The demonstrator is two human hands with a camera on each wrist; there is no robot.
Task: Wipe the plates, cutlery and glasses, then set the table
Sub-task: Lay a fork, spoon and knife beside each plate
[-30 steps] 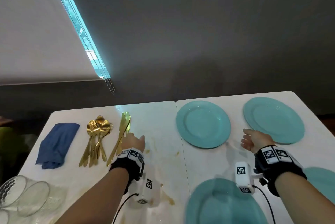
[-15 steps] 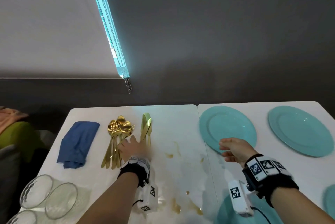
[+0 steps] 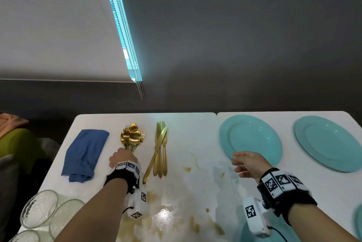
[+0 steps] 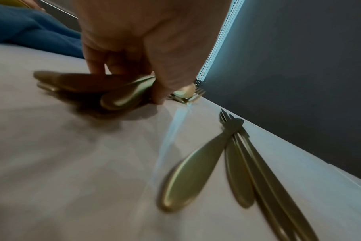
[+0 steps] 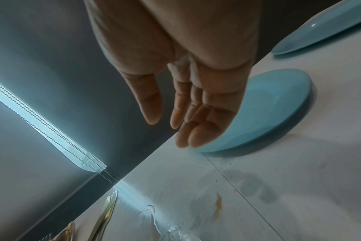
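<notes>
The left hand [image 3: 122,158] is down on the white surface [image 3: 182,144] with its fingers [image 4: 97,65] and thumb curled round the handles of the gold spoons and forks [image 3: 132,135]; the bowls and tines fan out beyond the knuckles toward the wall. Just to the right of this hand lie the gold knives [image 3: 159,151], bundled together and apart from it, blades pointing away. To its left sits a folded blue cloth [image 3: 85,151], and nearer the body, at the surface's left edge, stand clear glasses [image 3: 39,209].

The right hand [image 3: 248,163] hovers above the surface, palm turned inward, fingers [image 5: 198,124] straight and relaxed, holding nothing. Its fingertips are over the near rim of a teal plate [image 3: 250,138]; a second teal plate [image 3: 327,143] lies further right. Brownish smears [image 3: 188,169] mark the surface between the hands.
</notes>
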